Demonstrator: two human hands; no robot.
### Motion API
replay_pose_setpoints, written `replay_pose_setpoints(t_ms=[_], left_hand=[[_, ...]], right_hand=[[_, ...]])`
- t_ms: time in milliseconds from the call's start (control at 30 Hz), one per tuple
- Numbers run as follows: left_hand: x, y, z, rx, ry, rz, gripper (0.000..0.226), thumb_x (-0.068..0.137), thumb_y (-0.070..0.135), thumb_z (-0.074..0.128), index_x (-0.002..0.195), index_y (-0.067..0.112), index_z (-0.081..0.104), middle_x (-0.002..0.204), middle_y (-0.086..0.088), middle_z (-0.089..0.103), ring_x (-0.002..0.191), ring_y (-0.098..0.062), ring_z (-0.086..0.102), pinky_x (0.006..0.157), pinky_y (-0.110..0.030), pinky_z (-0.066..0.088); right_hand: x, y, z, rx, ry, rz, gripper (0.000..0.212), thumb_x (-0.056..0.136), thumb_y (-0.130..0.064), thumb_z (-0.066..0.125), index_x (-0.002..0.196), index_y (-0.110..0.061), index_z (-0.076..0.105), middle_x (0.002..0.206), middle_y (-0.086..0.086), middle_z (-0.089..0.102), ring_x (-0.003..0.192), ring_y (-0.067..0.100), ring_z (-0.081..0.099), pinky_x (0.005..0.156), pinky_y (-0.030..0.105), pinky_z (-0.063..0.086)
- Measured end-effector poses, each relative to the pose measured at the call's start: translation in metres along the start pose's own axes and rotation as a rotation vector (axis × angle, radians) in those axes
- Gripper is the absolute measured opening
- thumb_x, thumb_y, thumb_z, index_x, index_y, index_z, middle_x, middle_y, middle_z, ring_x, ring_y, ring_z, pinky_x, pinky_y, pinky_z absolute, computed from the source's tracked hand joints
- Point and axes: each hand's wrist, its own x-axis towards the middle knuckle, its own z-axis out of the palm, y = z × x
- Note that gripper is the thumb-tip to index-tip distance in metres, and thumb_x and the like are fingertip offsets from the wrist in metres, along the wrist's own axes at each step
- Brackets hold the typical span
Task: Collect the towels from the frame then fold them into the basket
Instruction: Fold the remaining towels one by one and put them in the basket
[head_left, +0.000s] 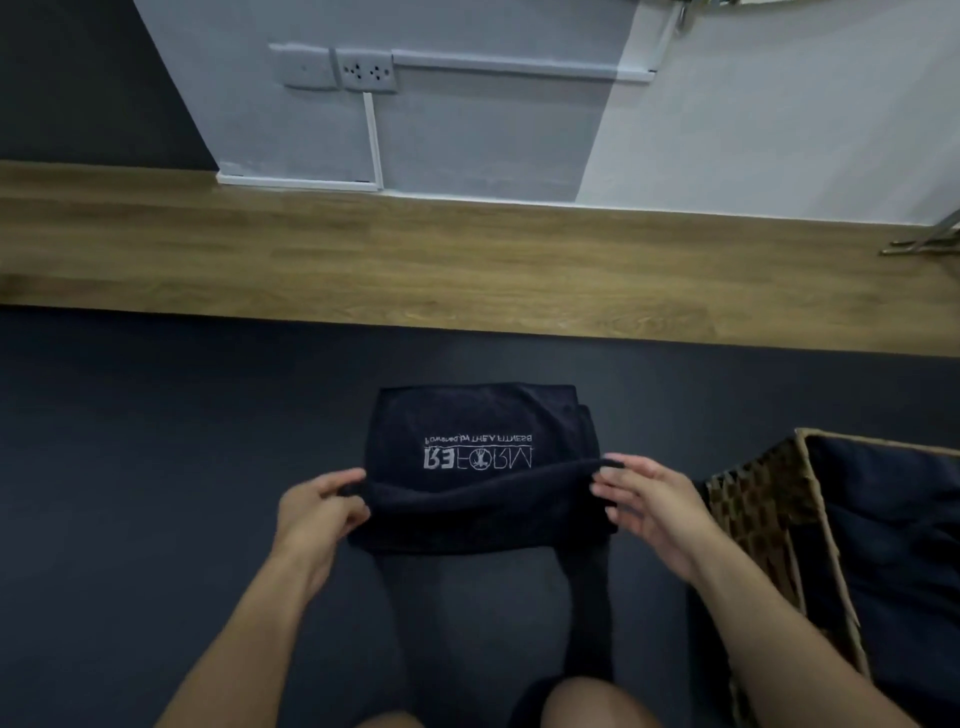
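— Just left of the basket (753, 512), on the dark mat (156, 441), what is lying there?

— A black towel (467, 415), folded to a rough rectangle, with white lettering that reads upside down from the person's side. It lies near the basket without touching it.

— And the hands?

— Both are on the towel's near fold, which is lifted a little and covers the bottom of the lettering. The left hand (317, 512), at the end farther from the basket, has its fingers curled round the fold. The right hand (644, 506), at the end nearer the basket, pinches the fold between thumb and forefinger, the other fingers loosely spread.

— What about the basket itself?

— It is woven, with a pale rim, and holds dark cloth (893, 519); whether that cloth is folded I cannot tell.

— Anything beyond it?

— Past the basket, away from the person, a strip of wooden floor (415, 260) runs along a pale wall. A thin metal leg (924, 239) stands on the wood straight beyond the basket, and a wall socket (366, 70) sits higher and well to its left.
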Motion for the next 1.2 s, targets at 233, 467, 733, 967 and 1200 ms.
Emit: replay_pose_setpoints(t_ms=[233,467,733,967,1200], left_hand=[[0.085,0.055,0.046,0.364,0.174,0.238,0.005,0.088,0.017,0.073,0.091,0.014,0.072,0.079,-0.004,0.068,0.063,-0.016,0.062,0.061,-0.026,0.055],[0.149,0.043,0.067,0.297,0.205,0.105,0.011,0.092,0.019,0.067,0.083,0.013,0.071,0.076,-0.007,0.068,0.066,-0.016,0.064,0.083,-0.036,0.059],[0.154,0.023,0.064,0.743,0.215,0.142,0.051,0.084,0.042,0.073,0.123,0.012,0.058,0.117,-0.007,0.062,0.111,-0.028,0.058,0.093,-0.037,0.048],[0.149,0.046,0.08,0.799,0.06,0.027,0.034,0.089,0.033,0.065,0.109,0.007,0.066,0.112,-0.012,0.066,0.098,-0.03,0.06,0.078,-0.034,0.046],[0.122,0.066,0.122,0.654,0.227,0.503,0.033,0.093,0.026,0.063,0.125,0.024,0.055,0.128,-0.004,0.054,0.121,-0.025,0.049,0.103,-0.048,0.033]], right_hand=[[0.1,-0.033,0.02,-0.397,0.234,-0.189,0.008,0.088,-0.016,0.071,0.083,-0.015,0.066,0.067,0.002,0.062,0.052,0.011,0.051,0.051,0.025,0.044],[0.183,-0.017,0.033,-0.594,0.353,-0.183,0.013,0.084,-0.027,0.076,0.089,-0.02,0.067,0.096,-0.002,0.067,0.096,0.017,0.062,0.09,0.029,0.049],[0.197,-0.004,0.037,-0.841,0.375,-0.218,0.045,0.083,-0.044,0.073,0.112,-0.014,0.057,0.106,-0.002,0.059,0.102,0.016,0.055,0.082,0.027,0.04],[0.184,-0.009,0.033,-0.595,0.234,-0.075,0.02,0.082,-0.029,0.077,0.09,-0.014,0.067,0.093,0.006,0.073,0.089,0.027,0.069,0.082,0.044,0.058],[0.084,0.048,0.022,-0.274,0.139,0.228,0.022,0.086,-0.003,0.066,0.104,-0.013,0.059,0.093,0.008,0.068,0.076,0.019,0.063,0.05,0.026,0.048]])
